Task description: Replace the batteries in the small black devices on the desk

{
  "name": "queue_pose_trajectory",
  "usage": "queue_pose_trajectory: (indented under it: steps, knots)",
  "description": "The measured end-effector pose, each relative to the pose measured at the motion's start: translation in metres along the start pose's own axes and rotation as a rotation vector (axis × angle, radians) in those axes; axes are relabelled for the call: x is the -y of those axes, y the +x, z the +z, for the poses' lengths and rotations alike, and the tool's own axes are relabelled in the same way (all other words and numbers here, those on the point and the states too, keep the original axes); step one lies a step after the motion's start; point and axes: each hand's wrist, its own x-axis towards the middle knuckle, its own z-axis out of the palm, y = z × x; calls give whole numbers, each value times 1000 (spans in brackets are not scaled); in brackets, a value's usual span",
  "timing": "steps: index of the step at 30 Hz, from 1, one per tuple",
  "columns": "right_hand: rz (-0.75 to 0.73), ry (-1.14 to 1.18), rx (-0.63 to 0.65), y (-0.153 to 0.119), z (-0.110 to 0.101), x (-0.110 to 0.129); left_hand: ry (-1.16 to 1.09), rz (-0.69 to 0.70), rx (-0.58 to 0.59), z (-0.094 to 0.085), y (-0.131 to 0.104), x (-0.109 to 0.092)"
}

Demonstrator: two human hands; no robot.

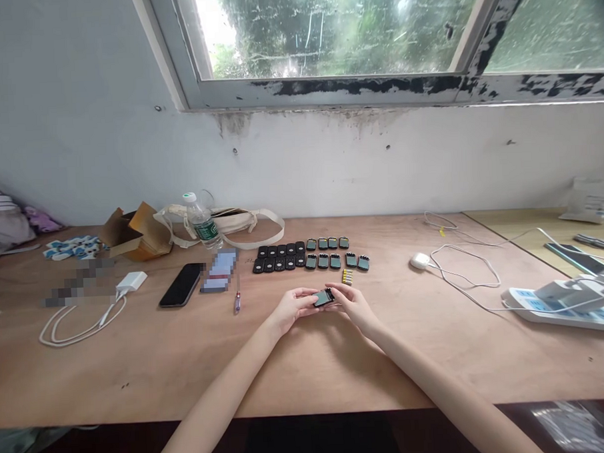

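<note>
Just above the table, a small black device with a grey screen [323,298] is held between both hands. My left hand [295,305] grips its left side, thumb near the screen. My right hand [353,306] has its fingers closed on the right edge. Beyond them lie two rows of small devices: black ones with screens hidden [279,263] on the left, grey-screened ones [323,261] on the right. Several small yellow batteries [347,276] lie side by side just beyond my right hand. A small screwdriver [237,303] rests to the left.
Left on the wooden table [309,386] are a black phone [182,285], a blue-screened phone [219,270], a water bottle [206,229], an open cardboard box [136,232], a white strap bag [234,221] and a charger [131,282]. Right are a cabled white plug [420,261] and a power strip [566,308].
</note>
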Motion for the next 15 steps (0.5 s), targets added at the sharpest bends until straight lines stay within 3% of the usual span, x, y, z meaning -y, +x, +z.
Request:
queue_pose_trajectory:
  steps: [8,15]
  knots:
    - [-3,25,43,-2,0,1,16,19,-12,0,1,2]
    - [-26,3,52,-3,2,2,186,202,-37,7,1,4]
